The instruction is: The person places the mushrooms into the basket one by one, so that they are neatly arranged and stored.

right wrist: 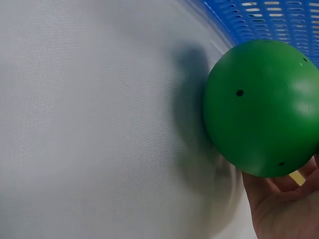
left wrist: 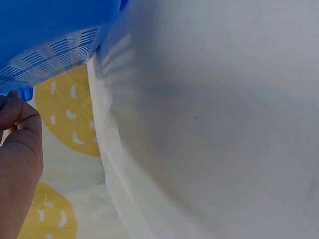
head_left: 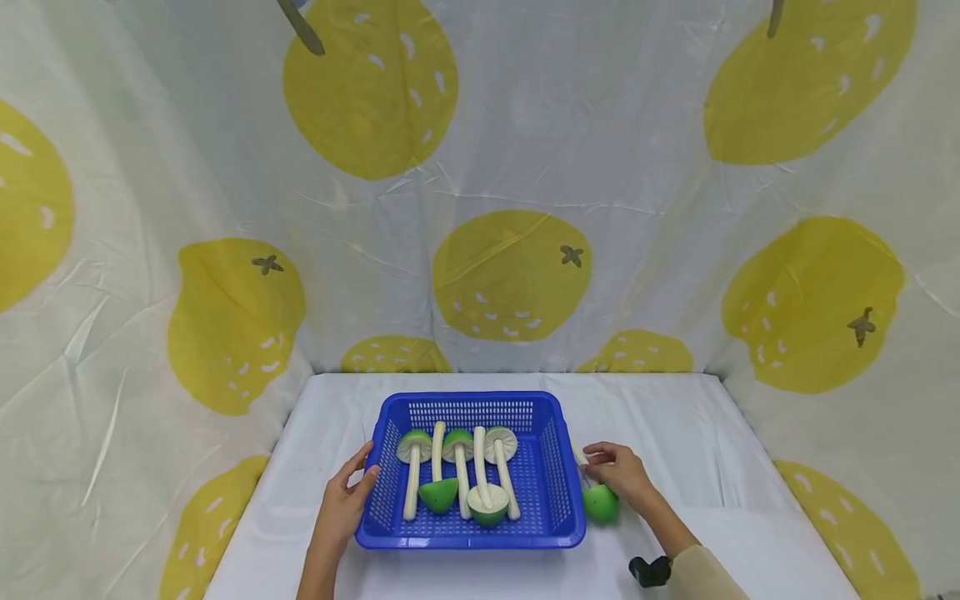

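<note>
A blue plastic basket [head_left: 471,542] stands on the table with several toy mushrooms lying in it, their stems pale and their caps green. At its left side my left hand [head_left: 347,500] grips the rim, the bent thumb [left wrist: 22,117] showing at the edge in the left wrist view. Just outside the basket's right wall, my right hand [head_left: 619,473] pinches another toy mushroom [head_left: 601,504] by its pale stem. Its round green cap [right wrist: 261,107], dotted with small dark spots, points toward me and covers part of the hand in the right wrist view.
White cloth covers the table [head_left: 720,467]. A curtain [head_left: 637,275] printed with large yellow lemons surrounds it at the back and both sides. Near the right forearm is a small black object [head_left: 649,572] by the beige sleeve [head_left: 701,575].
</note>
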